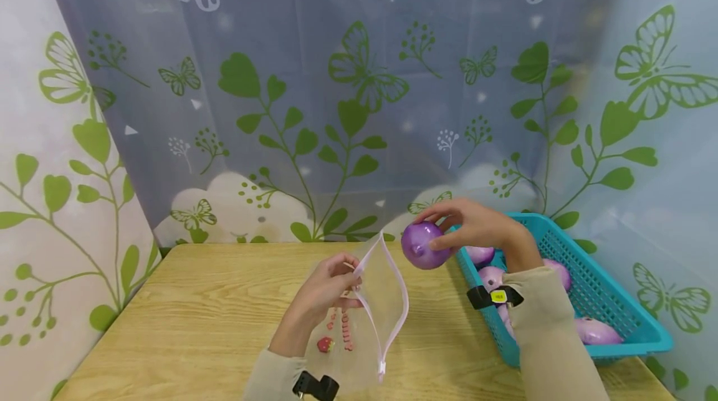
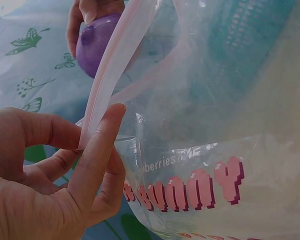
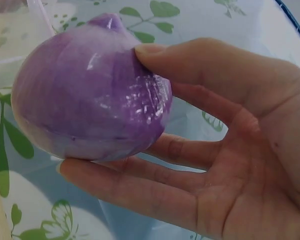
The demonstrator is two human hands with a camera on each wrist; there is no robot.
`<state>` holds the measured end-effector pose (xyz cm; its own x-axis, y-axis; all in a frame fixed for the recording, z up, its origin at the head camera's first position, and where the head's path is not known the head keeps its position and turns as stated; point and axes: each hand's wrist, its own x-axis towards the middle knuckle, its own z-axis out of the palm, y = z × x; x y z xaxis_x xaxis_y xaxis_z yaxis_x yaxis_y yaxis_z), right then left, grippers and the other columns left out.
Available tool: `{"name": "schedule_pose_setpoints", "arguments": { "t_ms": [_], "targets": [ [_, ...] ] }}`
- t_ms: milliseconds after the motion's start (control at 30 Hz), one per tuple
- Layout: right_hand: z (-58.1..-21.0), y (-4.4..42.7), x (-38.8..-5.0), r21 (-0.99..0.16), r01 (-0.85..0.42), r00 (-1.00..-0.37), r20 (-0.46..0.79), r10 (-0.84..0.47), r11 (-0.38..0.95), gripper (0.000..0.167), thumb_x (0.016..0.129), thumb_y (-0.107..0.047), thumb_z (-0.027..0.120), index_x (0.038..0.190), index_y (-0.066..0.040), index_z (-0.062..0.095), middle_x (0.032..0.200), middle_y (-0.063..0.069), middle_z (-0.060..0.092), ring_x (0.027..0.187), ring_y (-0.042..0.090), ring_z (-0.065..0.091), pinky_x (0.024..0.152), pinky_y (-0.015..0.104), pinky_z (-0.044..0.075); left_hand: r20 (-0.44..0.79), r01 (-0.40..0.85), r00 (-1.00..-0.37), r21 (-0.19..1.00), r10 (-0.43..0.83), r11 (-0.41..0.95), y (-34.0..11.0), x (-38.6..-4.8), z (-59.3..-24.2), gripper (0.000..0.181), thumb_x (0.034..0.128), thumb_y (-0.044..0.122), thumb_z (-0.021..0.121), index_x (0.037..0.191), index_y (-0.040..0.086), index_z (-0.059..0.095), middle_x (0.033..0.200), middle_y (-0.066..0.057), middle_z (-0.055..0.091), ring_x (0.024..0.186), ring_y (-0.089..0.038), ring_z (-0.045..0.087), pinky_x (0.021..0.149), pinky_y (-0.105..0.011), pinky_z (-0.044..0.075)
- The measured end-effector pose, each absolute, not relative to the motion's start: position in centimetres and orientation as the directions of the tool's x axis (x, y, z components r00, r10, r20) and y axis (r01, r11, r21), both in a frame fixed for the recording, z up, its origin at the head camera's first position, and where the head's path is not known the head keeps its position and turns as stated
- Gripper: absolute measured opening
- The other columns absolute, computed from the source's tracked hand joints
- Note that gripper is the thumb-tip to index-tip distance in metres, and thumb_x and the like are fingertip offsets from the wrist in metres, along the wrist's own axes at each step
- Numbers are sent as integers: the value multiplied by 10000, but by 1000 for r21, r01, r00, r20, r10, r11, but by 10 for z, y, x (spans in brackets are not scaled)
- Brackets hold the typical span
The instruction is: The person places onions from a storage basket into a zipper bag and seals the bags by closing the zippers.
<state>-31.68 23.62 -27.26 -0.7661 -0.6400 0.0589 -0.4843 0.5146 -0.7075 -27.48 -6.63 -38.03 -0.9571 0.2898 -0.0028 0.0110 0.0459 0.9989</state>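
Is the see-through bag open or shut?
Open. On the clear bag, the pink zip edges stand apart, and the left hand pinches one.

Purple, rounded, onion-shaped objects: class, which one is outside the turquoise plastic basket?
The glossy purple onion-shaped object held in the right hand; the other visible purple objects lie inside the turquoise plastic basket.

The onion point(image 1: 419, 244) is purple, the basket point(image 1: 601, 292) teal, the bag's rim point(image 1: 405, 309) apparently pale pink.

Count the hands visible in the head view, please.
2: left hand pinching the clear bag; right hand holding a purple onion-shaped object near the teal basket. Both show plainly.
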Motion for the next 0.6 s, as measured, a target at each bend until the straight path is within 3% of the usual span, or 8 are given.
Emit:
{"name": "schedule_pose_setpoints", "arguments": {
  "t_ms": [267,600],
  "targets": [
    [-275,221,-310,-700,-519,-735,73,-674,491,462,915,-143,772,1356,-90,645,1358,191,617,1163,364,677,768,350,672,4,14,-958,999,285,33,-66,-273,-379,92,1016,53,562,1098,19,585,939,-42,566,809,-149,574,687,-315,670],
    [-280,207,-296,-646,-594,-705,131,-697,480,451,908,-178,779,1336,-103,661,1288,136,679,1099,278,702,864,342,625,3,14,-961,999,276,39,-66,-274,-379,110,1018,55,564,1113,6,586,948,-50,570,816,-151,576,674,-298,664]
  ]
}}
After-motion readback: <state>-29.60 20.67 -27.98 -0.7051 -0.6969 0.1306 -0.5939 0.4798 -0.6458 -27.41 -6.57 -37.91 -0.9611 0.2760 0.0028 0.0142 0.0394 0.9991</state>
